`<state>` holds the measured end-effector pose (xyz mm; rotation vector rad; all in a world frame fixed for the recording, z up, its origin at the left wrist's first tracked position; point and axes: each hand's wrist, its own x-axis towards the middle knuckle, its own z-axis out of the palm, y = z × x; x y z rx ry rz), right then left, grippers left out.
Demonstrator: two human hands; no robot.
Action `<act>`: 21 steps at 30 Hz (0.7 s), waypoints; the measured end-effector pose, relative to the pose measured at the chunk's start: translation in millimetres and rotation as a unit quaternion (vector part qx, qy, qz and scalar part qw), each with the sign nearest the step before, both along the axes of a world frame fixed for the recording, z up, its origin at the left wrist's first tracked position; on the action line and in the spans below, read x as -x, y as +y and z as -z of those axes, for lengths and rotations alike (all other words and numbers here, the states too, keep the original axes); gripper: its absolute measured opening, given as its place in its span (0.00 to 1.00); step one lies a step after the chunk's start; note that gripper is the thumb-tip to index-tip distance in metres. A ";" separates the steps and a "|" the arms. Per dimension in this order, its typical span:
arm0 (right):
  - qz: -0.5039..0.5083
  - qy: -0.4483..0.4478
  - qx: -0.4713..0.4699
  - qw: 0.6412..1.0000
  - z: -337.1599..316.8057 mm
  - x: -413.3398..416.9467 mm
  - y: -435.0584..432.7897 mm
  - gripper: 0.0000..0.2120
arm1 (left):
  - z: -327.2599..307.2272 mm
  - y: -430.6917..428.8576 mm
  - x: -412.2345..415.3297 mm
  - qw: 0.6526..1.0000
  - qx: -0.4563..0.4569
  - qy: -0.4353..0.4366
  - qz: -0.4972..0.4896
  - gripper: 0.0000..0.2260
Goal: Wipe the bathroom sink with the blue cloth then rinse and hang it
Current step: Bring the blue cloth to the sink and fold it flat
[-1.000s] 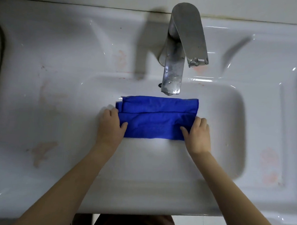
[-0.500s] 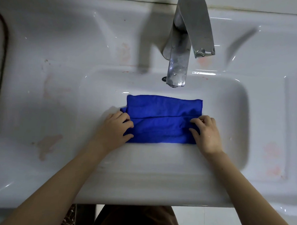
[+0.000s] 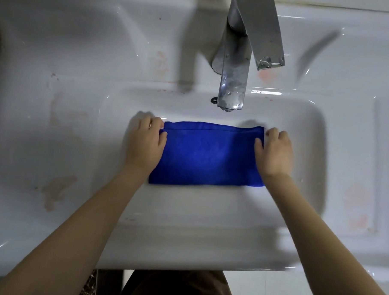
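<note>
A person's left hand (image 3: 145, 143) and right hand (image 3: 274, 151) pinch the far corners of a folded blue cloth (image 3: 207, 155), spreading it flat in the sink (image 3: 307, 134), apparently readying a wiping pad.

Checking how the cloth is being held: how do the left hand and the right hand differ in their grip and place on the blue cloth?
The left hand sits at the blue cloth's left end, the right hand at its right end. The left hand overlaps the cloth's edge more; the right hand sits mostly beside it. Both hold the far corners inside the sink, below the tap.
</note>
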<state>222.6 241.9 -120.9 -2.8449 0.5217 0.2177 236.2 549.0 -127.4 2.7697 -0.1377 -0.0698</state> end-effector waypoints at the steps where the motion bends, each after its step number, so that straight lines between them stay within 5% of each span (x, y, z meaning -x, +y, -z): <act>1: -0.005 0.022 0.040 0.999 1.3 10.0 3.9 0.17 | -0.9 0.1 8.0 1.000 0.011 0.004 -0.018 0.03; 6: -0.008 0.128 0.118 0.985 9.6 49.0 34.8 0.26 | 3.5 7.6 42.7 0.987 0.043 0.149 -0.039 0.21; 9: 0.117 0.099 -0.069 0.986 12.6 49.9 41.3 0.20 | 7.0 10.8 46.9 0.986 0.042 0.162 -0.025 0.26; 13: 0.309 0.029 -0.336 0.889 -0.3 43.7 45.3 0.12 | 8.1 11.4 43.7 0.988 0.047 0.146 -0.023 0.26; 21: 0.116 -0.020 -0.414 0.902 -16.2 42.9 136.1 0.11 | 0.0 27.0 38.1 0.983 0.087 0.162 -0.022 0.25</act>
